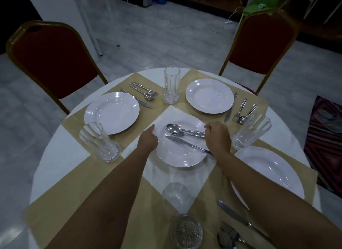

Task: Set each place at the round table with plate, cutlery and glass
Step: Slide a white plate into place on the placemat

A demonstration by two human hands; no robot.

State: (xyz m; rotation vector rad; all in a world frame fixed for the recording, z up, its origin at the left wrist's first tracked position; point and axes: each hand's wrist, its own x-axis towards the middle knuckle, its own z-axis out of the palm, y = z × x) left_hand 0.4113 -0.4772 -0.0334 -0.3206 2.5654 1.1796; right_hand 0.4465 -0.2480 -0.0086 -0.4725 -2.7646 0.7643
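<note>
A white plate (pixel 180 156) sits at the middle of the round table (pixel 61 141), carrying a spoon (pixel 173 128), a fork under it and a knife (pixel 182 142). My left hand (pixel 148 140) grips the plate's left rim. My right hand (pixel 218 135) is curled at the plate's right rim, over the cutlery handles. Three more white plates lie on tan placemats: far left (pixel 112 112), far right (pixel 209 95), near right (pixel 268 174). Tall clear glasses stand at the back (pixel 171 87), left (pixel 100 142), right (pixel 249 132) and near me (pixel 182 211).
Cutlery sets lie by the far left plate (pixel 143 94), the far right plate (pixel 240 111) and the near right plate (pixel 238 226). Two red chairs with gold frames stand behind the table, left (pixel 53 59) and right (pixel 262 45). A patterned rug (pixel 325 143) lies on the floor at the right.
</note>
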